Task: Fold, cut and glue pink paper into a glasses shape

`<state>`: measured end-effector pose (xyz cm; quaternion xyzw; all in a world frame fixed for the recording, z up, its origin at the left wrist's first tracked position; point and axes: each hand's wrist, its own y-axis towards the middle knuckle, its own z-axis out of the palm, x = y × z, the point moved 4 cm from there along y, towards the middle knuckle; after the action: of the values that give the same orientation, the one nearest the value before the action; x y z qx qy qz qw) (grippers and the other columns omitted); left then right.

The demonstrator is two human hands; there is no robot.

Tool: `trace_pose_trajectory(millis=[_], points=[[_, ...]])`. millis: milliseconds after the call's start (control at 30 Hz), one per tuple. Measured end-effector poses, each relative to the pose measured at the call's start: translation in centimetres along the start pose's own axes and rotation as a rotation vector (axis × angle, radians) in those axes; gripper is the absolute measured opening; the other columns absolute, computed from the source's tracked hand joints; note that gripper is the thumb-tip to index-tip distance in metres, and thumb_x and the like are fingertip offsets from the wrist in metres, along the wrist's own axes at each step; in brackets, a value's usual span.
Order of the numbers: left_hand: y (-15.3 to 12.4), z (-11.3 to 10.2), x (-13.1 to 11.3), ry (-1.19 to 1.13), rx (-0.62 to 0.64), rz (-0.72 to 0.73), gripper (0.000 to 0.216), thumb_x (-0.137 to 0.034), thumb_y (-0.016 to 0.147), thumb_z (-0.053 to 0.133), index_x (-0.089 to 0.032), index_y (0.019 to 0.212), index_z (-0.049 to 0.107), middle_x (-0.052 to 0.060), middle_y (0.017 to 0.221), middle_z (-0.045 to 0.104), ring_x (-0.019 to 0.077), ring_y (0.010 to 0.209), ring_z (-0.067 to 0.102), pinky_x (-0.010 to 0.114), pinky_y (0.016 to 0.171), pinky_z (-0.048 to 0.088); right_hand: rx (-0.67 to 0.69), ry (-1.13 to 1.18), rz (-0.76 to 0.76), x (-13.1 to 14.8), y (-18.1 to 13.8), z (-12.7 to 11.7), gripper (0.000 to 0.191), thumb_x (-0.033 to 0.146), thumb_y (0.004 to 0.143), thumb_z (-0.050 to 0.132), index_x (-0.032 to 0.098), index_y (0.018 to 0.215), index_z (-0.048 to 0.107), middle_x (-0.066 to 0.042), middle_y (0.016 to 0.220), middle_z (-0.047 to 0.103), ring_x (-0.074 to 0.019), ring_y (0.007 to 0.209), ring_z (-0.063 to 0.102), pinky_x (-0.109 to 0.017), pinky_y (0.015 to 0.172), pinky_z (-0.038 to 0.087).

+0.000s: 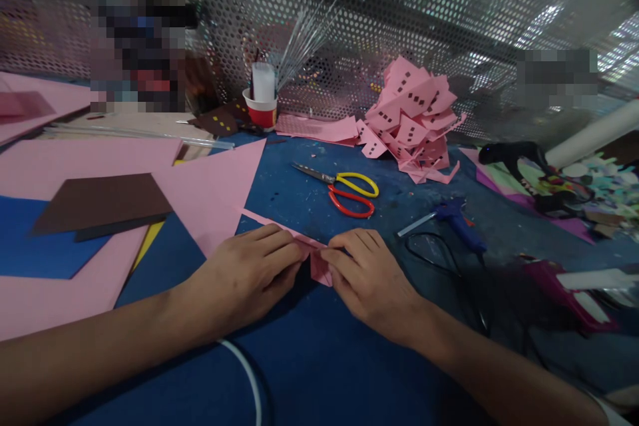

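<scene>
On the blue table (299, 366), the left hand (244, 279) and right hand (372, 279) pinch a pink paper strip (319, 271) between their fingers mid-fold, its crease wanting even pressure

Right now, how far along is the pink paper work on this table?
Done: a pile of folded pink pieces lies at the back. In hand: the left hand and right hand pinch one pink strip at its fold. Left, it seems: large pink sheets lie uncut, scissors and glue gun untouched.
</scene>
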<state>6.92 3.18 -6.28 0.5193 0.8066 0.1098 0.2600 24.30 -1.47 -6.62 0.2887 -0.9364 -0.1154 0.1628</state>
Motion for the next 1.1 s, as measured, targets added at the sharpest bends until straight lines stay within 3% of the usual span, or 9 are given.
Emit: trace_pose_trajectory(millis=[600, 1100], points=[[-0.36, -0.06, 0.58, -0.054, -0.016, -0.116, 0.015, -0.010, 0.092, 0.051, -0.015, 0.095, 0.064, 0.009, 0.100, 0.061, 0.0194, 0.092, 0.058, 0.032, 0.077, 0.052, 0.032, -0.023, -0.022, 0.16, 0.01, 0.01, 0.032, 0.012, 0.097, 0.045, 0.017, 0.123, 0.061, -0.009, 0.109, 0.060, -0.0216, 0.099, 0.051, -0.039, 0.086, 0.039], [-0.30, 0.19, 0.78, -0.069, 0.023, -0.137, 0.013, -0.008, 0.090, 0.049, -0.016, 0.086, 0.058, 0.008, 0.096, 0.059, 0.0185, 0.089, 0.057, 0.032, 0.076, 0.051, 0.064, -0.030, -0.010, 0.19, 0.01, 0.10, 0.036, 0.010, 0.096, 0.045, 0.019, 0.126, 0.062, -0.009, 0.110, 0.061, -0.0218, 0.100, 0.051, -0.039, 0.087, 0.039]])
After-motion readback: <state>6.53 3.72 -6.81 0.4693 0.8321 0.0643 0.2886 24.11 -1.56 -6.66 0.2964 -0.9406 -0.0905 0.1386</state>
